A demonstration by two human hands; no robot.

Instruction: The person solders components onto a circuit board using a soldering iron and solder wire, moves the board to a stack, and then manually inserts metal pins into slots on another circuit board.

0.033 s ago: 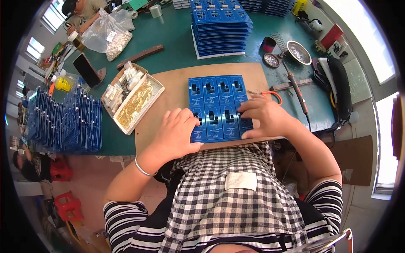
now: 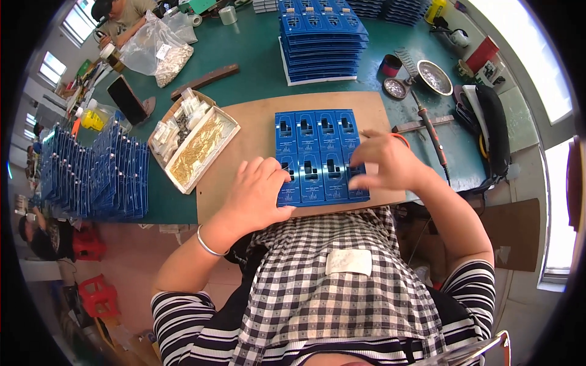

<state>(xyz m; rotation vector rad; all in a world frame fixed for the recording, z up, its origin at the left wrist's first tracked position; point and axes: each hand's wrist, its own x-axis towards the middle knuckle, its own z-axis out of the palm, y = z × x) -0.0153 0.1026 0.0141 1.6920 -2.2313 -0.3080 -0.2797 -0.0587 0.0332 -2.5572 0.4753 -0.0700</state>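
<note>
A blue circuit board panel, divided into two rows of small boards with dark cutouts, lies flat on a brown board. My left hand grips the panel's lower left edge, its fingertips over the left side and the thumb at the near corner. At the right edge is my right hand, curved, with thumb and fingers apart and nothing visible between them. It partly covers orange-handled scissors. To the left, a cardboard box holds gold-coloured pins and small white parts.
Stacked blue panels stand at the back; more panels stand on edge at left. A soldering iron rests on a metal bar at right, near a metal bowl. A phone leans upright. Another person sits far left.
My right hand has lifted slightly off the panel's right edge and shifted over the scissors. My left hand stays on the panel.
</note>
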